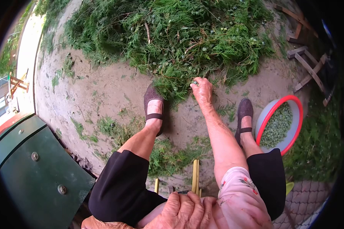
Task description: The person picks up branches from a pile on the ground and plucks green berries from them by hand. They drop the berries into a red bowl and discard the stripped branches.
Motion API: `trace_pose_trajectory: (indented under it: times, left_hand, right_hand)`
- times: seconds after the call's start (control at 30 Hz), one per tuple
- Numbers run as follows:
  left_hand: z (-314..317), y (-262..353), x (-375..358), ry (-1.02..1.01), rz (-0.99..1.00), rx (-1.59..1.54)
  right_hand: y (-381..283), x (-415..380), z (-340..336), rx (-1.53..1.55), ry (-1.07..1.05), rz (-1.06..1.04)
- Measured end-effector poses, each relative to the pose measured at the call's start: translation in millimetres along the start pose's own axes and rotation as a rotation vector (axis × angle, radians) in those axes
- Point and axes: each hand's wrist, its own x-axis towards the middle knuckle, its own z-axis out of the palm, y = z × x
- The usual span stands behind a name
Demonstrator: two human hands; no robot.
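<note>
My right hand reaches forward to the near edge of a heap of cut evergreen branches. Its thumb and fingers are pinched on a small green cone. My left hand lies across my lap, fingers extended side by side, with nothing visible in it. To the right of my right shoe stands a grey-white basin with a red rim, tilted in view. Inside it are many small green cones. More such cones show among the branches.
Loose green sprigs are scattered over the concrete floor. A dark green metal panel stands at the left. Wooden frames lie at the right. Yellow legs, apparently of a seat, show below me.
</note>
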Motion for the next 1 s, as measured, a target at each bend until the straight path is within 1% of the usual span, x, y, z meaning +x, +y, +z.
trace_pose_trajectory:
  times: [0.07,0.13,0.17,0.23,0.27,0.3,0.37,0.4,0.43,0.5,0.53,0.57,0.6,0.67,0.7,0.77,0.8,0.87,0.9,0.93,0.97,1.0]
  left_hand:
    - [0.1,-0.1,0.9,-0.01,0.002,0.018]
    - [-0.5,-0.4,0.6,-0.018,-0.003,-0.005]
    - [-0.8,-0.1,0.2,-0.02,-0.008,-0.028]
    - [0.0,1.7,-0.4,0.01,-0.028,-0.013]
    - [1.0,2.8,-0.3,0.031,-0.043,-0.002]
    - [2.4,3.5,-0.9,0.041,-0.034,-0.002]
    - [5.4,5.4,-2.1,0.12,-0.043,-0.058]
    - [4.8,6.9,-1.2,0.067,-0.026,0.002]
    - [4.4,8.8,-0.8,0.077,-0.014,0.006]
    - [4.6,13.1,-1.7,-0.059,-0.048,0.01]
    - [6.1,15.1,-2.9,-0.103,-0.054,0.039]
    - [12.2,14.9,-3.1,-0.089,-0.041,0.042]
    - [21.3,12.8,-2.3,-0.006,-0.014,0.047]
    - [31.2,9.9,-0.5,0.137,0.012,0.05]
    - [24.1,11.0,2.0,0.128,-0.034,0.063]
    - [19.1,12.5,8.0,0.16,-0.146,0.007]
    - [15.4,12.9,11.8,0.171,-0.147,0.025]
    - [9.7,13.3,20.8,0.416,-0.332,-0.302]
    - [10.3,10.6,24.9,0.425,-0.33,-0.287]
    - [13.4,6.4,29.6,0.586,-0.331,-0.343]
    - [17.9,3.6,33.2,0.744,-0.327,-0.401]
    - [24.0,3.1,36.3,0.75,-0.319,-0.39]
  right_hand:
    - [-2.0,-2.9,5.7,-0.043,0.008,-0.024]
    - [-4.2,-1.9,9.1,-0.155,0.108,-0.058]
    - [-3.8,-1.3,4.5,-0.156,0.109,-0.06]
    - [-11.0,1.7,-24.8,0.796,-0.215,0.695]
    - [-3.3,-4.7,-36.3,1.179,-0.245,0.681]
    - [-0.8,-9.2,-48.3,1.362,-0.24,0.711]
    - [4.6,-18.6,-70.0,1.498,-0.227,0.687]
    - [8.0,-22.4,-82.2,1.492,-0.214,0.677]
    - [11.8,-26.0,-94.9,1.48,-0.181,0.653]
    - [22.1,-30.4,-124.7,1.441,-0.121,0.632]
    - [31.8,-32.0,-143.2,1.401,-0.042,0.609]
    - [35.8,-33.5,-162.9,1.356,0.04,0.585]
    - [38.3,-36.8,-181.3,1.342,0.059,0.571]
    - [33.9,-42.7,-217.4,1.311,0.015,0.609]
    - [25.7,-46.5,-226.9,1.307,0.026,0.596]
    - [-3.9,-51.3,-233.1,1.446,-0.039,0.558]
    - [-26.2,-56.0,-236.4,1.503,-0.079,0.508]
    - [-63.6,-67.2,-240.1,1.609,-0.169,0.44]
    - [-82.4,-74.5,-242.9,1.669,-0.205,0.421]
    - [-99.6,-82.6,-246.9,1.676,-0.207,0.405]
    - [-115.1,-91.2,-251.3,1.732,-0.271,0.38]
    - [-126.4,-99.4,-255.8,1.785,-0.335,0.354]
